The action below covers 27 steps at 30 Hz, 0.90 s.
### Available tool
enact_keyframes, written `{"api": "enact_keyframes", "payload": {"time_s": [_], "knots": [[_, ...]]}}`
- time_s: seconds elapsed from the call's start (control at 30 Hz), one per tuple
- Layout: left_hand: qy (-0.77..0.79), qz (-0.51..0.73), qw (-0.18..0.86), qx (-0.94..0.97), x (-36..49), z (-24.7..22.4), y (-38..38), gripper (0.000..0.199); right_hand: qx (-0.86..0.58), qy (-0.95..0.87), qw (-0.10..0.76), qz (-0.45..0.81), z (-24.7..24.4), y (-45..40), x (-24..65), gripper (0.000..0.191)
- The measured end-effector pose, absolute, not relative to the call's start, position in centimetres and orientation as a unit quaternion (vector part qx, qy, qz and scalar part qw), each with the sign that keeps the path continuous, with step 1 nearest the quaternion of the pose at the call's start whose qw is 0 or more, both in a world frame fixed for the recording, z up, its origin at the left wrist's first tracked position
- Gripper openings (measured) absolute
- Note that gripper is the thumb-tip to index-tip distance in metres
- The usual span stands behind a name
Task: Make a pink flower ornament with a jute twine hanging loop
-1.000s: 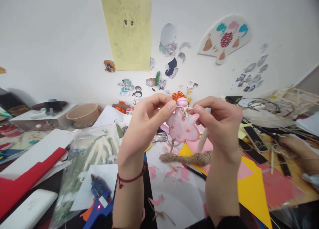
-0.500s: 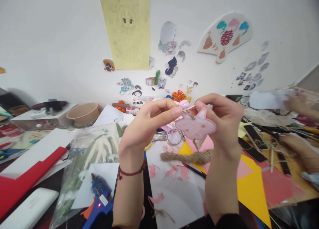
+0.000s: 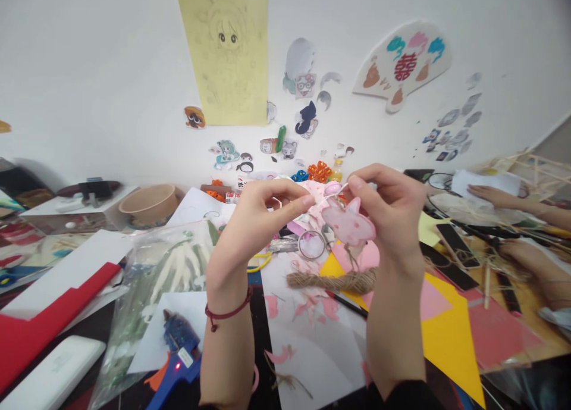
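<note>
In my right hand (image 3: 390,210) the thumb and index finger pinch a short white string. A pink-edged ornament (image 3: 350,222), cut in a spiky animal-like shape, hangs under those fingertips. A round pink bead (image 3: 332,188) sits just above the ornament. My left hand (image 3: 272,213) is held to the left, with thumb and index tips pressed together. Whatever they grip, if anything, is too small to name. Both hands are raised above the table. A skein of brown twine (image 3: 332,280) lies below, with a metal ring (image 3: 311,244) behind it.
Pink scraps cover a white sheet (image 3: 312,350). A blue glue gun (image 3: 178,362) with a lit red light lies at left, beside a plastic bag (image 3: 147,291) and a white power bank (image 3: 53,374). At right are yellow card (image 3: 450,338), phones (image 3: 457,243) and another person's hands (image 3: 491,196).
My left hand has drawn back slightly left, away from the bead and ornament. The ornament has turned and stays with my right hand. At right, another person's hand has moved left onto white paper.
</note>
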<state>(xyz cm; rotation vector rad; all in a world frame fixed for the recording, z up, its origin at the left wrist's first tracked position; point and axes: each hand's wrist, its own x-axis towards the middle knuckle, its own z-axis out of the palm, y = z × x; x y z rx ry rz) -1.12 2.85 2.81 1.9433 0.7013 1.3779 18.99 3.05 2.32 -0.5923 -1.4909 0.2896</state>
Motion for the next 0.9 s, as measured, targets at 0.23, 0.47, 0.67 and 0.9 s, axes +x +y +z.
{"api": "enact_keyframes", "payload": {"time_s": [0.23,0.47,0.67,0.9], "knots": [[0.323,0.529,0.251,0.743,-0.1,3.4,2.0,0.017,-0.28,-0.665,0.681,0.126,2.3,3.0,18.8,0.012],[0.296,0.571,0.335,0.689,0.2,2.9,2.5,0.018,-0.277,-0.669,0.676,0.137,2.2,3.1,19.0,0.012],[0.15,0.565,0.493,0.645,0.1,2.8,2.9,0.021,-0.29,-0.689,0.654,0.121,2.0,3.6,19.5,0.011],[0.089,0.568,0.561,0.595,0.7,2.4,3.0,0.027,-0.273,-0.678,0.674,0.11,2.0,3.6,19.4,0.01]]}}
